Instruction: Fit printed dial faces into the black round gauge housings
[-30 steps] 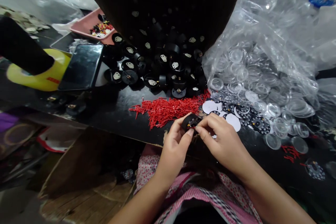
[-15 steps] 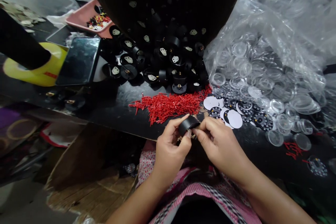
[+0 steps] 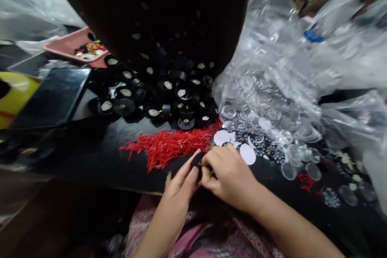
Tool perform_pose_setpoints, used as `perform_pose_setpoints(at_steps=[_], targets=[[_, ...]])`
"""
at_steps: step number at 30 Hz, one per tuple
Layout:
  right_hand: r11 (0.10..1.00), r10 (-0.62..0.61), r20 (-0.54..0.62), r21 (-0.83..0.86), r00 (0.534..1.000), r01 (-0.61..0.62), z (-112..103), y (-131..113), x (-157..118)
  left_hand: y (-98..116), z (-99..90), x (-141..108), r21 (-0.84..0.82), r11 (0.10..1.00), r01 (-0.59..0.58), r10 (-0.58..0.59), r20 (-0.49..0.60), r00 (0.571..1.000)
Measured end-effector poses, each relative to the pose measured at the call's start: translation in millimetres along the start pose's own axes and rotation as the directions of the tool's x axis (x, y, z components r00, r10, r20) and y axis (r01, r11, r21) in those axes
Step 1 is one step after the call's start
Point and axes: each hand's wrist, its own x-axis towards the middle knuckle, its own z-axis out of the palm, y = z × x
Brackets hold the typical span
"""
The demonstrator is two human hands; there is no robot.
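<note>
Black part (image 3: 196, 159) held between both hands

The part sits where the hands meet, above the table's near edge. The left hand (image 3: 178, 193) is closed around it, thumb and fingers gripping its side. The right hand (image 3: 228, 175) has its fingers bent in, tips at the part's right side; blur makes it hard to tell whether they pinch anything.

Just beyond the hands lies a heap of red sticks (image 3: 173, 145), reaching leftward. Beyond the right hand are discs (image 3: 247, 154), some white, some printed; further right, clear covers (image 3: 288, 171) spill from a bag (image 3: 269, 44). Past the red heap stand many black cases (image 3: 123, 107). Far left of the hands are a phone (image 3: 53, 96), a pink tray (image 3: 65, 44) and a yellow roll (image 3: 19, 98).
</note>
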Motion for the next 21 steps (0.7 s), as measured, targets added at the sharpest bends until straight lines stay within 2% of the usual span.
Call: perform_pose_setpoints(at_steps=[3,6,7,9,10,12,14,17,21], targets=[[0.991,0.134,-0.017,0.012,0.991,-0.134,0,-6,3,-6,6.0,2,-0.221,0.954,0.201,-0.199,0.032,0.98],[0.966,0.237,0.083,0.083,0.968,-0.244,-8,-2,6,-12,7.5,7,-0.251,0.949,0.19,-0.188,0.032,0.982],[0.96,0.222,0.138,0.141,0.965,-0.241,-12,4,8,-13,7.1,9,-0.234,0.956,0.176,-0.176,0.023,0.984],[0.953,0.199,0.168,0.197,0.965,-0.231,-19,26,15,-13,5.8,13,-0.213,0.965,0.151,-0.148,0.031,0.989],[0.956,0.216,0.134,0.171,0.967,-0.238,-21,39,21,-12,5.3,14,-0.216,0.967,0.137,-0.131,0.045,0.99],[0.941,0.338,-0.04,0.0,0.94,-0.339,-22,67,34,-10,5.1,16,-0.238,0.965,0.111,-0.099,0.063,0.993],[0.917,0.379,-0.111,-0.085,0.919,-0.389,-20,90,46,-9,5.7,16,-0.24,0.966,0.096,-0.083,0.065,0.994],[0.918,0.363,-0.109,-0.126,0.925,-0.375,-14,106,55,-9,6.3,15,-0.23,0.969,0.087,-0.072,0.073,0.995],[0.93,0.34,-0.116,-0.108,0.933,-0.352,-14,109,51,-10,5.7,17,-0.294,0.951,0.091,-0.071,0.08,0.994]])
